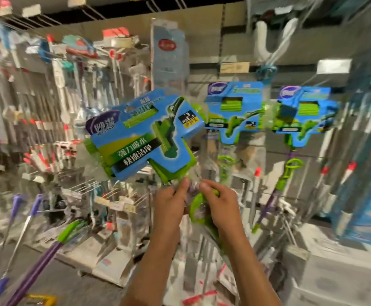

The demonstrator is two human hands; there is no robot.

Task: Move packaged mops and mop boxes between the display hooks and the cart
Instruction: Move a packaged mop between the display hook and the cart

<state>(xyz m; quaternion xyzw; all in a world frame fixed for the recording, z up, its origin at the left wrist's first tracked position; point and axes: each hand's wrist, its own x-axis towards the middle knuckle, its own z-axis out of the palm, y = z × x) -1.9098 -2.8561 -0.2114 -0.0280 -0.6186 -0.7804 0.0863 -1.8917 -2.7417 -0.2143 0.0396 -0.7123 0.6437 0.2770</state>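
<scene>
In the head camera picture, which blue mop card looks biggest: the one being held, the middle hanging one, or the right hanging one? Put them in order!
1. The held mop card looks biggest, though it is nearest the camera.
2. and 3. The middle hanging card and the right hanging card look about alike, so no ranking between them.

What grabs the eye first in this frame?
The tilted blue-green mop pack at centre, held up by both hands: left hand and right hand grip its wrapped shaft just below the head. Next, two matching packs hanging upright on the display to the right.
</scene>
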